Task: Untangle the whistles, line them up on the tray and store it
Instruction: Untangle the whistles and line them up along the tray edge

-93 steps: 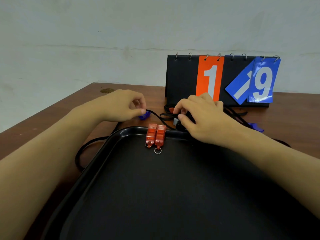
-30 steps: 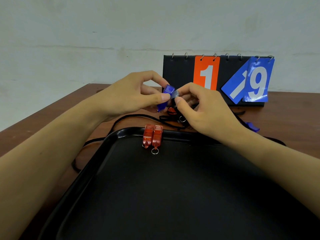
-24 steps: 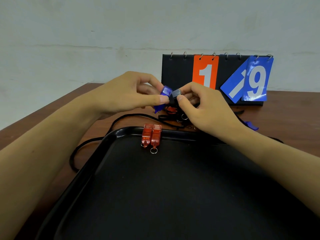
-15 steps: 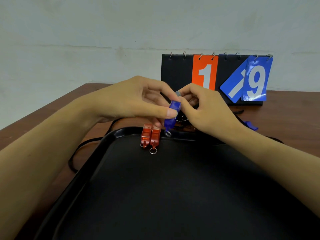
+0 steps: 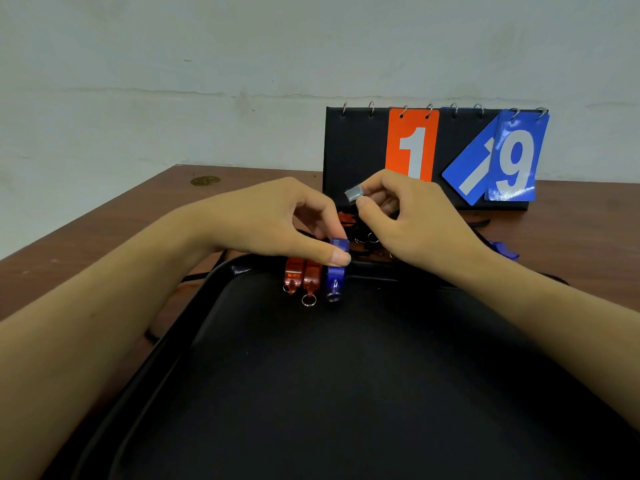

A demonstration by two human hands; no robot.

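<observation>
Wide open tray (image 5: 214,341) floor across the lower frame; three whistles crowd its far rim at centre, tangled cords (image 5: 367,244) and scoreboard (image 5: 353,150) block behind.

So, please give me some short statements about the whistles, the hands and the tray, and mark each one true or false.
1. Two red whistles lie side by side at the tray's far rim. True.
2. The left hand pinches a blue whistle beside the red ones. True.
3. The right hand is empty. False: it pinches a small grey clip.
4. The blue whistle is left of the red pair. False: it is to their right.
5. The scoreboard shows an orange 1. True.
</observation>
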